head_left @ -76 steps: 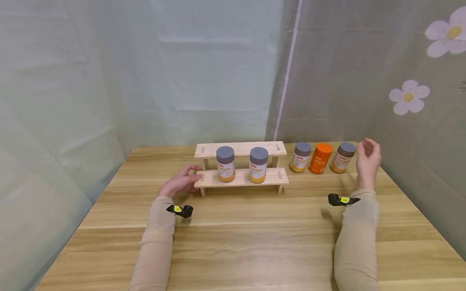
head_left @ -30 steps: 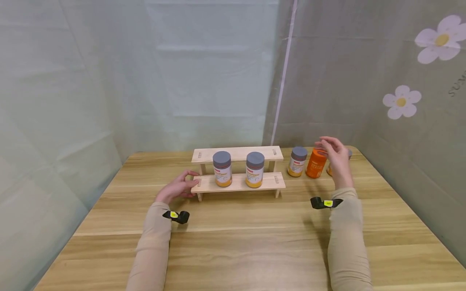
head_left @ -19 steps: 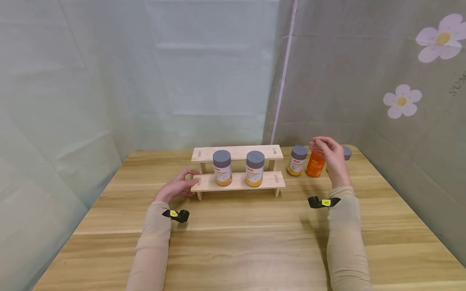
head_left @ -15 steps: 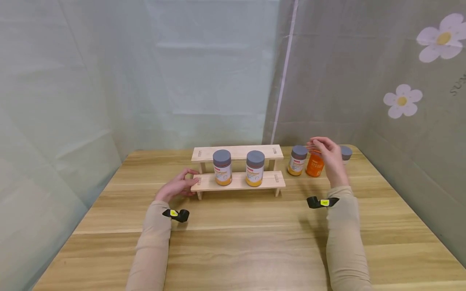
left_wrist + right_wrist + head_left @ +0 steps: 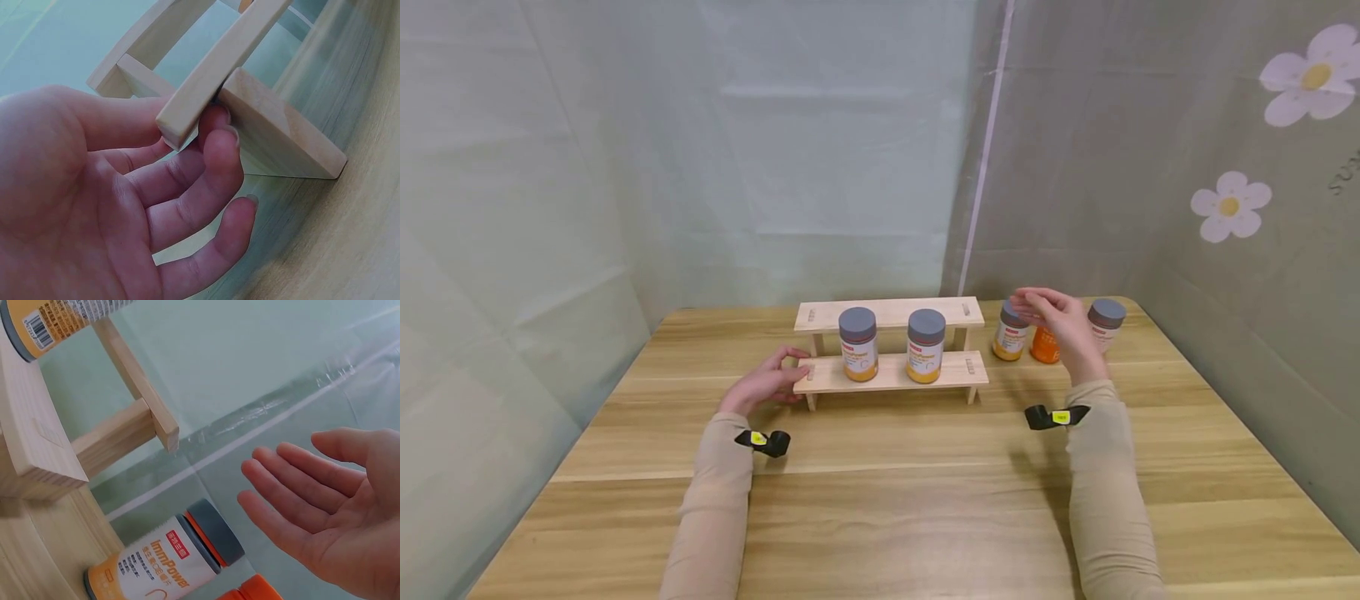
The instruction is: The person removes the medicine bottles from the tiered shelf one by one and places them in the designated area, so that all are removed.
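A two-tier wooden shelf (image 5: 891, 377) stands on the table. My left hand (image 5: 763, 384) pinches the left end of its lower board; the left wrist view shows the thumb on top and curled fingers beneath. Two grey-lidded supplement jars (image 5: 858, 354) stand on that board. To the right, a grey-lidded jar (image 5: 1011, 337), an orange jar (image 5: 1045, 344) and another grey-lidded jar (image 5: 1106, 321) stand in a row on the table. Over the first two of these hovers my right hand (image 5: 1060, 325), partly hiding them. Its fingers are extended and hold nothing, apart from the jar (image 5: 156, 559) in the right wrist view.
The upper board (image 5: 887, 312) of the shelf bears nothing. Behind the wooden table (image 5: 880, 500) hangs a pale curtain (image 5: 835, 167), and a grey one with printed flowers (image 5: 1231, 207) covers the right side.
My right hand has moved left from beyond the rightmost jar, passing over the orange jar to near the first grey-lidded jar. The left hand keeps its grip on the shelf.
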Available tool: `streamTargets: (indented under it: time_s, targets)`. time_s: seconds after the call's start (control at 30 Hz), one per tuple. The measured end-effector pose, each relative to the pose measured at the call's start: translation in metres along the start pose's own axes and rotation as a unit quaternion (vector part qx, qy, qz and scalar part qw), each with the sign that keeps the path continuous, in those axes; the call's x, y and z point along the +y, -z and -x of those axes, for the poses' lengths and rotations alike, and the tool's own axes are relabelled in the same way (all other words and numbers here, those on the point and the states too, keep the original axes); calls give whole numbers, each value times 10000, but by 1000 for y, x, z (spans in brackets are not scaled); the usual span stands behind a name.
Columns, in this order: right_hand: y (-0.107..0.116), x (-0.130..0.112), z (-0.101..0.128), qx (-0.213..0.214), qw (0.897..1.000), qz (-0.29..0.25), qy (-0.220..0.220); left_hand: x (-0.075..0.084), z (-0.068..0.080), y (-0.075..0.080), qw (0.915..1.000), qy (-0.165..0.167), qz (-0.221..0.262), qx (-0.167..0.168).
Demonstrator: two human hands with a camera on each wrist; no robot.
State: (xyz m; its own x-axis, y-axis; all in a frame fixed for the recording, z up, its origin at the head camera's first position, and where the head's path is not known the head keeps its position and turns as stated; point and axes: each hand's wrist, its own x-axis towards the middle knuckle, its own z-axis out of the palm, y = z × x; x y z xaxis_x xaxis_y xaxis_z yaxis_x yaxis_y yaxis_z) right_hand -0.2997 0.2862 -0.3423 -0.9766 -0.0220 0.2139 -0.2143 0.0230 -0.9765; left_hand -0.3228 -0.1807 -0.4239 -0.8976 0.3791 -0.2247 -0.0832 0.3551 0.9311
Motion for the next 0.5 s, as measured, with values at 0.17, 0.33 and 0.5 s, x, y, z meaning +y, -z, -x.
streamTargets:
  time_s: [0.17, 0.33, 0.5]
  targets:
    - [-5, 1, -1, -141, 9996, 234, -113, 0, -1, 0, 10000, -14, -37, 28]
    - [-10, 1, -1, -335, 9990, 216, -206, 1, -1, -1, 10000, 3, -28, 48]
    - [-14, 0, -2, -573, 9979, 200, -231, 1, 0, -1, 10000, 11, -20, 43]
